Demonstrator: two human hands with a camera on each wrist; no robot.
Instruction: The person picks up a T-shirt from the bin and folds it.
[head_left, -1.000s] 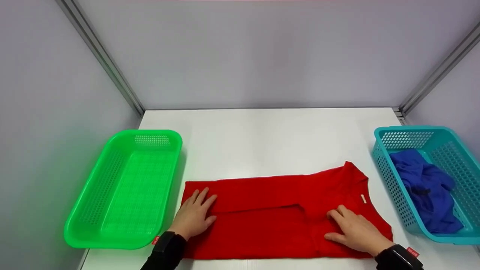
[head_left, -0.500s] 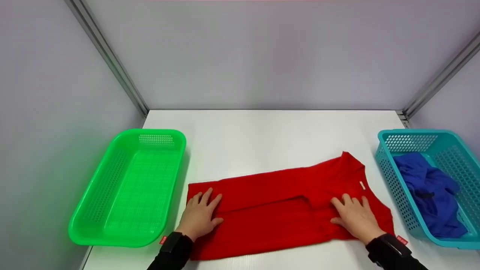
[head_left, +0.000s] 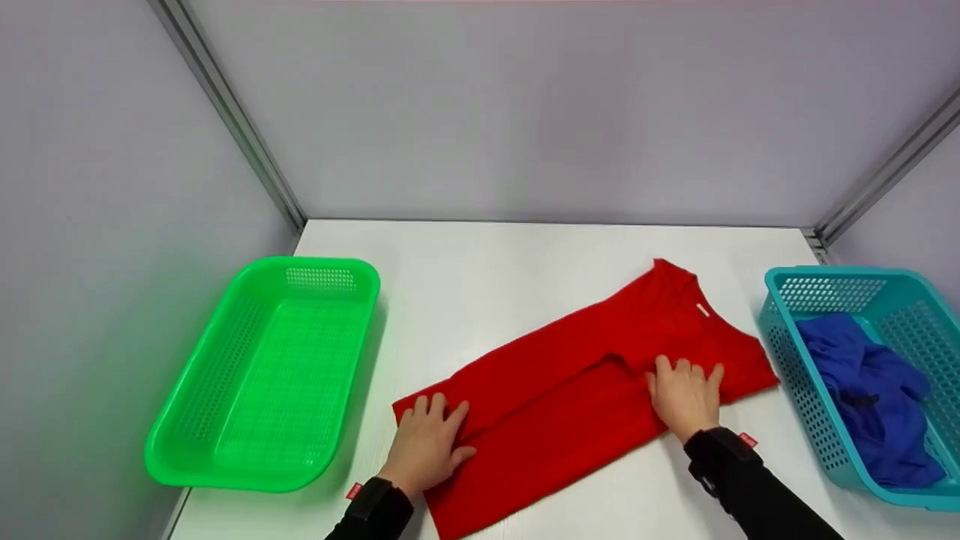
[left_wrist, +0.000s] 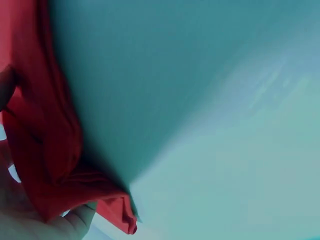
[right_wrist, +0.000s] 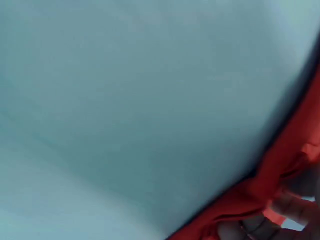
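Swung round since a second ago, the shirt (head_left: 592, 375) now lies diagonally on the table (head_left: 525, 270) — collar toward the far right. I see my left hand (head_left: 431, 442) flat on its near-left end and my right hand (head_left: 686, 390) flat near the collar, fingers relaxed, gripping nothing.
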